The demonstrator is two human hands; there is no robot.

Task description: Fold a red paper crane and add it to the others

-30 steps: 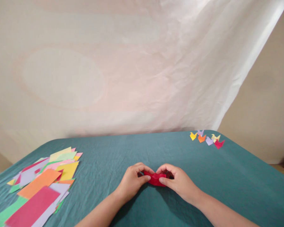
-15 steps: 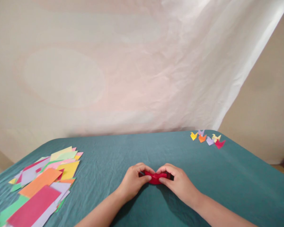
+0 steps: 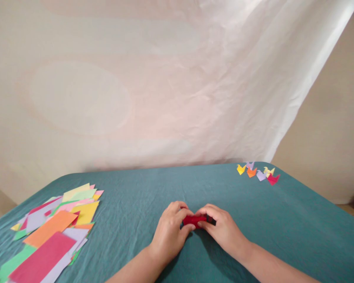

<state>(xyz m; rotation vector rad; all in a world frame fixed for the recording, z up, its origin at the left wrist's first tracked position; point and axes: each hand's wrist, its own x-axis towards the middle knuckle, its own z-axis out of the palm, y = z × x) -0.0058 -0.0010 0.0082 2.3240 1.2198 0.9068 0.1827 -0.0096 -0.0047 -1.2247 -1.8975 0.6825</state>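
Note:
A small folded piece of red paper (image 3: 194,221) is held between both hands, just above or on the cloth near the middle of the table's front half. My left hand (image 3: 171,228) grips its left side, thumb on the near edge and fingers on the far edge. On its right side, my right hand (image 3: 220,225) pinches it with thumb and index finger. The fingers cover both ends of the paper, so its full shape is hidden.
Loose sheets of coloured paper, among them a crimson sheet (image 3: 44,257) and an orange sheet (image 3: 50,228), lie heaped at the left. Several small folded paper birds (image 3: 251,172) stand at the far right of the green tablecloth (image 3: 135,196). A pale sheet (image 3: 165,86) hangs behind.
My left hand has shifted right and turned further over the red paper, covering more of it. The middle of the paper looks flatter and narrower. My right hand has barely moved.

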